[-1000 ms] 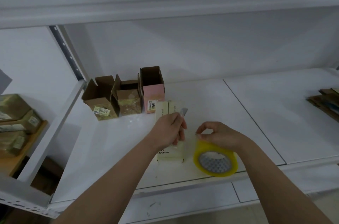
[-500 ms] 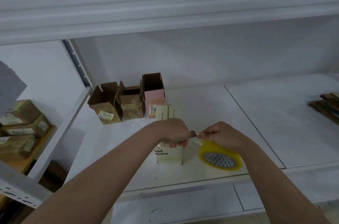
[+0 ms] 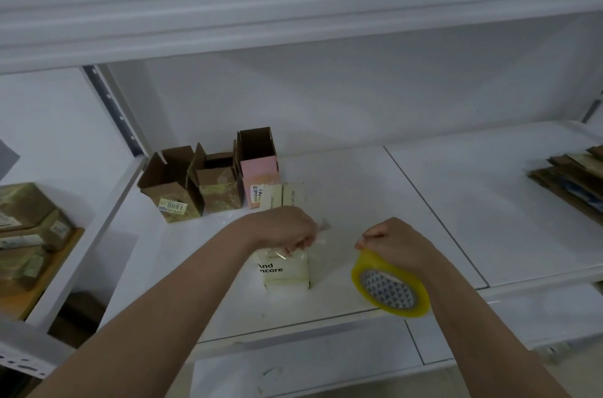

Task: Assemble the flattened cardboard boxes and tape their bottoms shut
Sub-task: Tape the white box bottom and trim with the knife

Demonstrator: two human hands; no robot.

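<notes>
Box [image 3: 285,268], pale yellow, stands at the centre of the white shelf [image 3: 456,202]. Left hand [image 3: 287,229] pinches a clear tape strip [image 3: 321,231] over its top. Right hand [image 3: 396,244] grips the yellow tape roll [image 3: 390,288], lower right of centre. Three open boxes [image 3: 208,179] stand behind, upper left.
</notes>
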